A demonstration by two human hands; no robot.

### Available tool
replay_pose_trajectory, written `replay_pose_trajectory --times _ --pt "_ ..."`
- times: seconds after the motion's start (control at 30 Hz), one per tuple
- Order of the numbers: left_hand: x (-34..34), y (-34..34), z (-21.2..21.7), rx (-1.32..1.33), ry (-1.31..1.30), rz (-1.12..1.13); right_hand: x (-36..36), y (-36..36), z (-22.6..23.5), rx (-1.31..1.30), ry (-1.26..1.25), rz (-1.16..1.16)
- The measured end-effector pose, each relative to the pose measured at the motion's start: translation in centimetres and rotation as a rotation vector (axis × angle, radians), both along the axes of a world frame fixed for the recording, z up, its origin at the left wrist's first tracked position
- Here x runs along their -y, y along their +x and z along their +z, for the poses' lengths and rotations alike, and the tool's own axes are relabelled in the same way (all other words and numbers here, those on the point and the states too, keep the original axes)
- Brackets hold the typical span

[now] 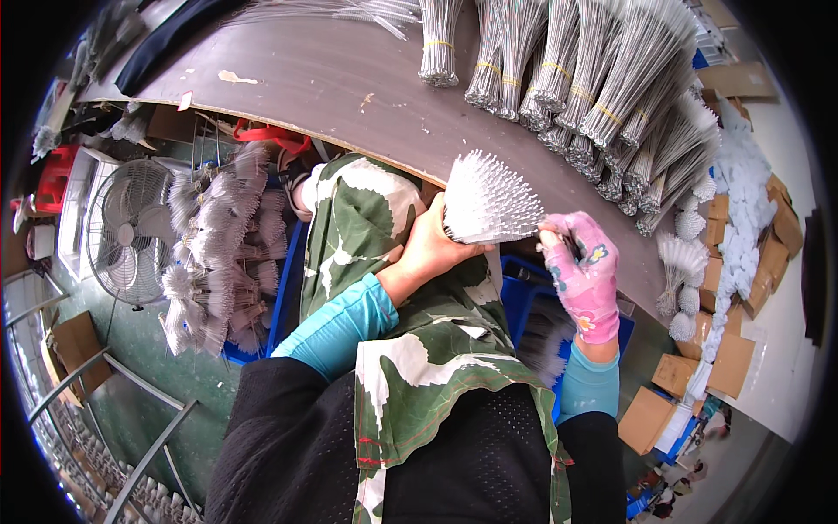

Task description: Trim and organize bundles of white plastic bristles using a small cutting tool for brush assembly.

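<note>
A: In the head view, what surrounds the hands?

B: A brown tabletop [349,70] curves across the top. At its right stand and lie many bundles of wire-stemmed brushes [602,79], several tied with yellow bands. At left, a floor fan [127,234] stands near pale brush heads [214,240] piled by a blue bin [288,293]. Cardboard boxes [731,360] sit at far right.

A: Anything in the way?

B: The tabletop's near edge passes just beyond the hands. Below, a second blue bin [517,301] is partly hidden by the right arm, and a camouflage apron [419,384] covers the lap.

A: Where's the bundle being handled?

B: The white-tipped bundle [491,199] is in the bare left hand [429,244], held over the lap, tips fanned up and away. That hand is wrapped round its lower part, thumb across the near side.

A: And the right?

B: The right hand [580,271], in a pink flowered glove, is at the bundle's right edge, fingertips bunched; I can't tell whether they pinch a tip.
</note>
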State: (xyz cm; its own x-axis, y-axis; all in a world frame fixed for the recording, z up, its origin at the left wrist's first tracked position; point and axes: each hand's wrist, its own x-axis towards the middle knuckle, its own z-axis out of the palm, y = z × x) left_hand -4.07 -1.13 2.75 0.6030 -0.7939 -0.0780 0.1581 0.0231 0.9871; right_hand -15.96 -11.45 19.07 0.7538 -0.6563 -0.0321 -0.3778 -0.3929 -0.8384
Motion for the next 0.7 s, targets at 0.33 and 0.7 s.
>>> replay_pose_trajectory --times 0.33,0.7 --pt "0.2 -1.1 0.6 0.085 0.113 0.046 -1.0 3.6 -1.5 0.045 -0.423 0.273" --pt "-0.1 -0.9 2.9 0.178 0.219 0.041 0.4 5.3 -0.5 0.015 -0.511 0.388"
